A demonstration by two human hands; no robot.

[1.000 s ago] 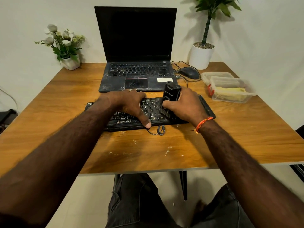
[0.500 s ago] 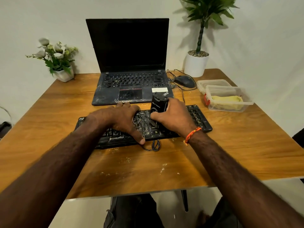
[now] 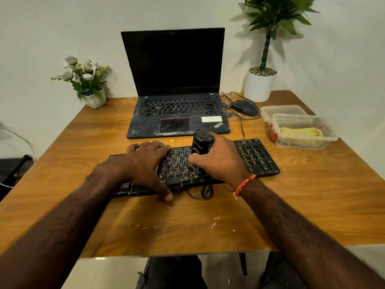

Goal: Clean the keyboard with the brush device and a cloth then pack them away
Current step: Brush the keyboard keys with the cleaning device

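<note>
Right hand (image 3: 220, 161) closed around the upright brush device (image 3: 201, 146), its bristle end down on the keys at mid-keyboard. Left hand (image 3: 145, 163) lies flat and open, steadying the keyboard (image 3: 256, 157), whose long axis runs left to right; uncleaned keys likely lie to the right of the brush. The cloth (image 3: 300, 135) sits in a clear box (image 3: 329, 138), well apart on the right-hand side.

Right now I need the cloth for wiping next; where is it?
The yellow cloth lies inside the clear container at the table's right edge, right of the keyboard, in front of its lid.
</note>
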